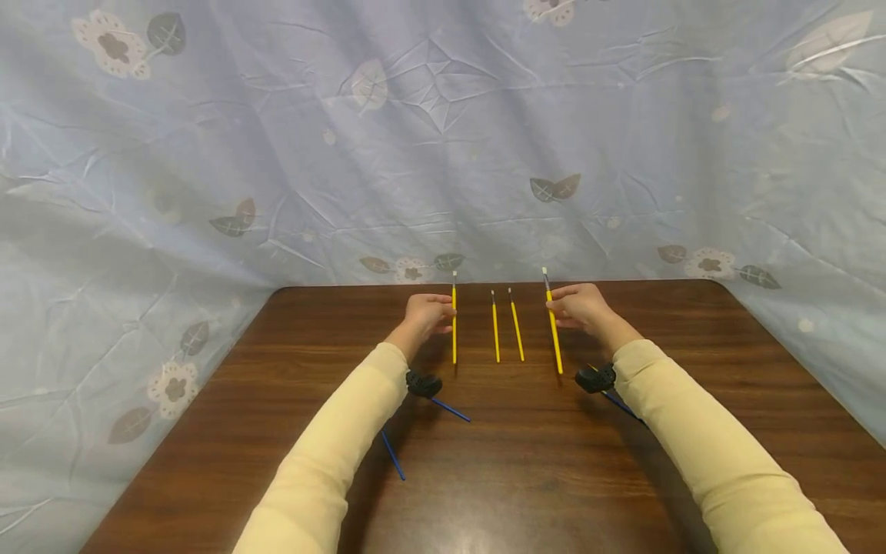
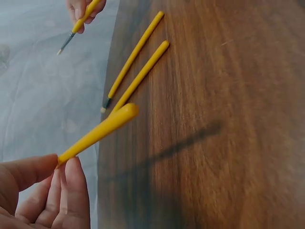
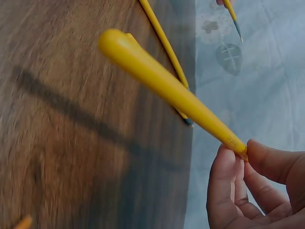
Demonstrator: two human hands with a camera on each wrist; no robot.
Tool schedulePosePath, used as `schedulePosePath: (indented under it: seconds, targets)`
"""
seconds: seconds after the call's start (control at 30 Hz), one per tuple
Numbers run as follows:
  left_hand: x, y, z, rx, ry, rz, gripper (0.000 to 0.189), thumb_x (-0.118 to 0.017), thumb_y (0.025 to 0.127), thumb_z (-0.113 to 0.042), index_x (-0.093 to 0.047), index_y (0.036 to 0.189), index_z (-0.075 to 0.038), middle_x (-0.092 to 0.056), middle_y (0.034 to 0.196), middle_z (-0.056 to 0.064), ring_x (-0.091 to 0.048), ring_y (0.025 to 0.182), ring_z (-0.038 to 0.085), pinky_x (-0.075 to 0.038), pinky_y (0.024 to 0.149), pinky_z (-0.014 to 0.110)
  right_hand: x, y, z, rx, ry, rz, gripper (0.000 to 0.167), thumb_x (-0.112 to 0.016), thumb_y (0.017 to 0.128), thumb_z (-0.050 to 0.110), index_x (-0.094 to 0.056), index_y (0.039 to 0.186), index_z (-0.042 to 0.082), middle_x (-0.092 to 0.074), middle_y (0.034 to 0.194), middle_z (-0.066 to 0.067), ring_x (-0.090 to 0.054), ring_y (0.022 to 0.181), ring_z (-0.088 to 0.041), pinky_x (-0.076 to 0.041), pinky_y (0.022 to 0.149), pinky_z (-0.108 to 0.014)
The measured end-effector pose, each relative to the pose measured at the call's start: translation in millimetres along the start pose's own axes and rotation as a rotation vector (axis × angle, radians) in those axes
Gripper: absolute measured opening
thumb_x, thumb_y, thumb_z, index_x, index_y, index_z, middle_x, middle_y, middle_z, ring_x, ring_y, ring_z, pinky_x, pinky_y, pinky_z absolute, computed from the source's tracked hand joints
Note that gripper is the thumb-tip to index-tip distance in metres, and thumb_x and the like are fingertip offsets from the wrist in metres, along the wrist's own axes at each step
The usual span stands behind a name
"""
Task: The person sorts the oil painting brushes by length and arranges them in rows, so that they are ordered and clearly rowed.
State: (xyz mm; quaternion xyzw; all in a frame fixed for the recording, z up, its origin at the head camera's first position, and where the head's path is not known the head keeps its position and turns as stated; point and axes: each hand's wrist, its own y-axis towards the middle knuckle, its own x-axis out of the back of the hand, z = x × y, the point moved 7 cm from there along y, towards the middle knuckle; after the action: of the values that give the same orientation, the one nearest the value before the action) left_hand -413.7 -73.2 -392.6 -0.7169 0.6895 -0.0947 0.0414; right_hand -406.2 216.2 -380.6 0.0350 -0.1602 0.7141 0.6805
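Note:
My left hand point(image 1: 428, 314) pinches a yellow paintbrush point(image 1: 454, 335) between thumb and fingers, bristles pointing away from me. In the left wrist view its rounded handle end point(image 2: 125, 112) rises above the table and throws a shadow. A second, thicker-looking yellow paintbrush point(image 1: 556, 338) is pinched by my right hand point(image 1: 584, 308), also raised, its handle slanting toward the camera in the right wrist view. Between the hands, two thinner yellow paintbrushes point(image 1: 495, 331) point(image 1: 517, 331) lie side by side on the wooden table, bristles toward the back edge.
Blue sticks point(image 1: 451, 409) point(image 1: 393, 455) lie on the table point(image 1: 512, 477) by my left forearm, partly covered by it. Another blue stick point(image 1: 623, 406) lies beneath my right wrist. A patterned cloth point(image 1: 443, 154) hangs behind the table's back edge.

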Motion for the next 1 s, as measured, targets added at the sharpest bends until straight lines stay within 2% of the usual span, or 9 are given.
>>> schedulePosePath:
  seconds: [0.17,0.33,0.43,0.6,0.8,1.0]
  targets:
    - [-7.8,8.6,5.7,0.020,0.020,0.014,0.033,-0.067,0.085,0.008,-0.065,0.118,0.005,-0.062,0.106,0.015,-0.055,0.086,0.022,-0.060,0.075,0.035,-9.1,10.6,-5.8,-0.021,-0.008,-0.022,0.045,-0.062,0.094,0.001,-0.049,0.136,-0.009,-0.058,0.117,-0.018,-0.059,0.085,-0.018,-0.057,0.085,-0.038]
    - [-11.1,14.5,11.4,0.037,0.027,0.015,0.034,-0.066,0.085,0.009,-0.065,0.119,0.006,-0.063,0.106,0.016,-0.056,0.078,0.018,-0.060,0.064,0.029,-13.5,15.8,-11.6,-0.018,-0.036,-0.032,0.042,-0.061,0.095,0.001,-0.050,0.134,-0.009,-0.056,0.125,-0.024,-0.059,0.093,-0.023,-0.060,0.075,-0.031]
    - [-10.7,16.5,14.0,0.043,0.031,0.001,0.031,-0.066,0.085,0.009,-0.066,0.116,0.006,-0.063,0.105,0.017,-0.057,0.077,0.018,-0.059,0.060,0.027,-14.8,16.7,-15.4,-0.018,-0.041,-0.043,0.041,-0.060,0.095,0.000,-0.051,0.133,-0.010,-0.059,0.120,-0.021,-0.059,0.092,-0.023,-0.060,0.074,-0.031]
    - [-9.8,18.9,19.2,0.061,0.036,-0.022,0.029,-0.067,0.085,0.010,-0.067,0.114,0.006,-0.063,0.105,0.016,-0.057,0.076,0.018,-0.060,0.062,0.027,-15.1,17.8,-20.5,-0.026,-0.033,-0.065,0.041,-0.061,0.094,-0.001,-0.052,0.132,-0.010,-0.063,0.113,-0.019,-0.061,0.088,-0.020,-0.060,0.076,-0.034]
    - [-14.6,25.4,21.1,0.044,0.037,-0.012,0.029,-0.068,0.084,0.010,-0.067,0.113,0.007,-0.062,0.102,0.016,-0.057,0.075,0.018,-0.058,0.056,0.025,-13.9,23.6,-25.1,-0.033,-0.053,-0.090,0.040,-0.062,0.094,0.000,-0.053,0.132,-0.008,-0.060,0.122,-0.024,-0.061,0.099,-0.026,-0.060,0.077,-0.033]
    - [-21.3,36.1,28.3,0.066,0.066,-0.032,0.029,-0.069,0.082,0.012,-0.069,0.110,0.006,-0.063,0.095,0.014,-0.059,0.077,0.020,-0.057,0.052,0.025,-14.7,29.0,-30.3,-0.057,-0.077,-0.117,0.038,-0.063,0.093,0.000,-0.056,0.130,-0.007,-0.060,0.123,-0.024,-0.061,0.107,-0.030,-0.059,0.080,-0.035]
